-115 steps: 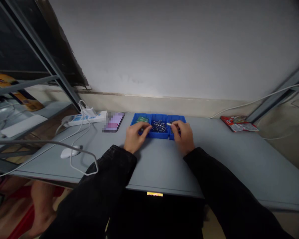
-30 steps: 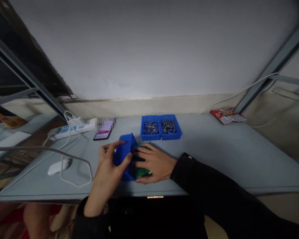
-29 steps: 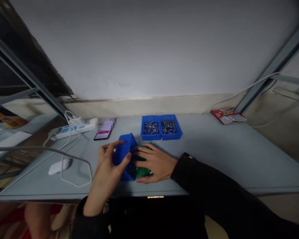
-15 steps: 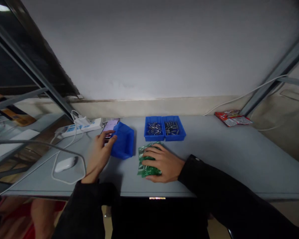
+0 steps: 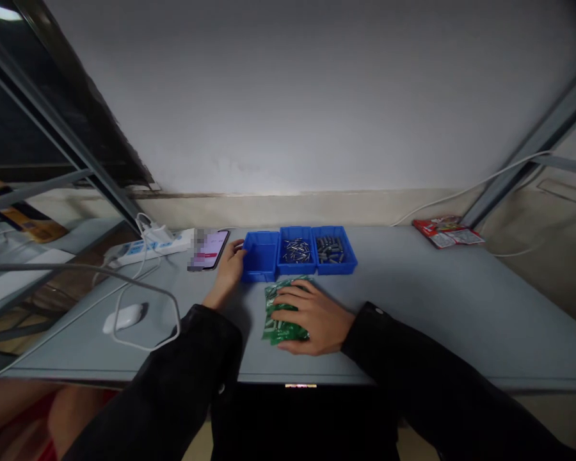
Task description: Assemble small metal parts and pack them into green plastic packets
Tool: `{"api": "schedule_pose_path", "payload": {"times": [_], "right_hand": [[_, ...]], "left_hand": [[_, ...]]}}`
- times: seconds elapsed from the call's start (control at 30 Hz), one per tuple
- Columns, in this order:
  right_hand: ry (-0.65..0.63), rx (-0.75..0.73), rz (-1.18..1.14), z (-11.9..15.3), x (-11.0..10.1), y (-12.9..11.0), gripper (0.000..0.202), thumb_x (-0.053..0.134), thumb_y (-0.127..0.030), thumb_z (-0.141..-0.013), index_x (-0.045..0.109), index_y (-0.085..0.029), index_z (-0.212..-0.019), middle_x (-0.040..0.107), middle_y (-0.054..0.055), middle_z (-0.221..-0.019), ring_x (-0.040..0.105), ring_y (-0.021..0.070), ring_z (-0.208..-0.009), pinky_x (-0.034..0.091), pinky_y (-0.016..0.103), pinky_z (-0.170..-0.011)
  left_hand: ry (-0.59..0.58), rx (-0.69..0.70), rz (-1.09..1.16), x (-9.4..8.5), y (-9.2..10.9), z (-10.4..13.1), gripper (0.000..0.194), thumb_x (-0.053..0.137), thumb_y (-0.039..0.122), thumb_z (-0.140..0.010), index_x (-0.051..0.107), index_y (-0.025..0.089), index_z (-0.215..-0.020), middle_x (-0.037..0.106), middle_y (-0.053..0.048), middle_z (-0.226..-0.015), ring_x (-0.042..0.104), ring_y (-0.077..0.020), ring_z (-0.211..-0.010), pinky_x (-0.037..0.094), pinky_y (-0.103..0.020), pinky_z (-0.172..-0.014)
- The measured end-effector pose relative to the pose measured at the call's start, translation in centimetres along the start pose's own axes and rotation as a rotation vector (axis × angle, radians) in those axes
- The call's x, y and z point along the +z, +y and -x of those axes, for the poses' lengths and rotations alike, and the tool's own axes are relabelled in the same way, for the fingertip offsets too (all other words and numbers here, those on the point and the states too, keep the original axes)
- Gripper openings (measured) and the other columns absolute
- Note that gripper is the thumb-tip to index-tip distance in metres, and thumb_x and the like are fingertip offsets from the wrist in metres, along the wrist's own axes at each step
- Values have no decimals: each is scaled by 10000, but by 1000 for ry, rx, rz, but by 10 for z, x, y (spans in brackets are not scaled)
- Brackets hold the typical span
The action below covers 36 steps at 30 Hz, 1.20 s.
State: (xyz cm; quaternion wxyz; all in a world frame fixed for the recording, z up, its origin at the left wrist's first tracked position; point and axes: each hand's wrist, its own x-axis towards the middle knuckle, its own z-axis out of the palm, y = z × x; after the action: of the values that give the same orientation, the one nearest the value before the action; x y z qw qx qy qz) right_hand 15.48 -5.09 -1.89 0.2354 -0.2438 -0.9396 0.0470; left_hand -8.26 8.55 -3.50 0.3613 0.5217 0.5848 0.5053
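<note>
An empty blue plastic bin (image 5: 260,257) sits flat on the table at the left end of a row of blue bins. My left hand (image 5: 230,270) is closed on its left wall, with the fingertips over the rim. The middle bin (image 5: 296,269) contains thin shiny metal pins or screws. Darker, short cylindrical metal parts lie in the right bin (image 5: 337,266). In front of the row, my right hand (image 5: 317,318) grips a green plastic bag (image 5: 276,324) from above, fingers curved over it and thumb on the near side. Small pieces show through the bag; its right part is hidden.
A phone (image 5: 211,250) and a white power strip (image 5: 146,248) lie at the left, with loose white cables and a white case (image 5: 123,318) nearer me. A red snack packet (image 5: 446,232) lies at the back right. Metal frame posts flank the table.
My left hand has moved the tilted empty bin right and back, setting it level beside the other two. The phone is now uncovered. My right hand stays on the green bag.
</note>
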Motion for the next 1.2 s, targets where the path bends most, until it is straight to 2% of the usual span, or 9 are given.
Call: {"api": "schedule_pose_path", "payload": {"times": [0.3, 0.37, 0.43, 0.5, 0.57, 0.67, 0.77, 0.93, 1.2], "right_hand": [[109, -9, -23, 2, -4, -1, 532, 513, -608, -962, 602, -193, -1284, 619, 91, -1311, 514, 240, -1241, 335, 469, -1116], [230, 43, -23, 5, -11, 4, 443, 456, -509, -1012, 589, -189, -1287, 627, 93, -1286, 533, 236, -1201, 363, 463, -1082], [412, 170, 24, 9, -19, 14, 323, 432, -385, -1029, 615, -193, -1214, 657, 91, -1198, 558, 236, -1140, 384, 456, -1035], [577, 380, 133, 11, -25, 30, 245, 455, -312, -1022, 647, -198, -1124, 672, 89, -1119, 569, 242, -1093, 390, 443, -991], [542, 496, 234, 13, -28, 46, 242, 496, -333, -1020, 658, -213, -1154, 677, 79, -1102, 571, 249, -1068, 384, 438, -964], [355, 488, 304, 15, -24, 65, 272, 520, -379, -1022, 661, -229, -1199, 682, 60, -1015, 588, 238, -999, 379, 434, -948], [273, 427, 319, 18, -18, 72, 208, 541, -328, -1013, 697, -226, -1106, 671, 57, -991, 594, 220, -970, 379, 412, -923], [282, 372, 280, 22, -16, 78, 160, 568, -252, -995, 716, -217, -1047, 667, 45, -963, 596, 197, -944, 379, 396, -919], [313, 360, 235, 24, -19, 79, 211, 543, -291, -1013, 678, -197, -1146, 686, 66, -1018, 611, 211, -976, 397, 418, -929]], "left_hand": [[-22, 37, -101, 14, 5, -14, 421, 534, 215, -865, 561, 149, -1279, 649, -133, -1164, 628, -252, -1053, 486, -427, -989], [-7, 197, -214, 10, 14, -2, 455, 542, 273, -904, 525, 161, -1345, 603, -151, -1241, 593, -278, -1136, 462, -479, -1035], [19, 498, -439, 4, 26, 15, 518, 557, 376, -947, 482, 194, -1426, 513, -160, -1377, 478, -310, -1301, 362, -528, -1134], [-154, 695, -630, -1, 38, 33, 491, 502, 432, -1001, 479, 236, -1450, 547, -135, -1353, 483, -299, -1290, 352, -511, -1139], [-435, 794, -752, -4, 47, 44, 458, 450, 441, -1035, 476, 276, -1461, 637, -95, -1238, 567, -262, -1166, 393, -481, -1094], [-591, 873, -845, 0, 49, 48, 375, 450, 429, -1043, 593, 271, -1351, 674, -82, -1142, 607, -249, -1081, 434, -457, -1013], [-566, 892, -867, 5, 45, 46, 321, 434, 373, -1057, 662, 251, -1247, 682, -70, -1075, 628, -232, -1020, 459, -419, -936], [-505, 890, -857, 10, 40, 48, 301, 443, 322, -1057, 683, 247, -1224, 681, -62, -1025, 636, -213, -941, 468, -386, -876], [-385, 866, -826, 4, 56, 66, 407, 489, 415, -1022, 551, 239, -1384, 612, -120, -1221, 570, -285, -1127, 450, -475, -1025]]}}
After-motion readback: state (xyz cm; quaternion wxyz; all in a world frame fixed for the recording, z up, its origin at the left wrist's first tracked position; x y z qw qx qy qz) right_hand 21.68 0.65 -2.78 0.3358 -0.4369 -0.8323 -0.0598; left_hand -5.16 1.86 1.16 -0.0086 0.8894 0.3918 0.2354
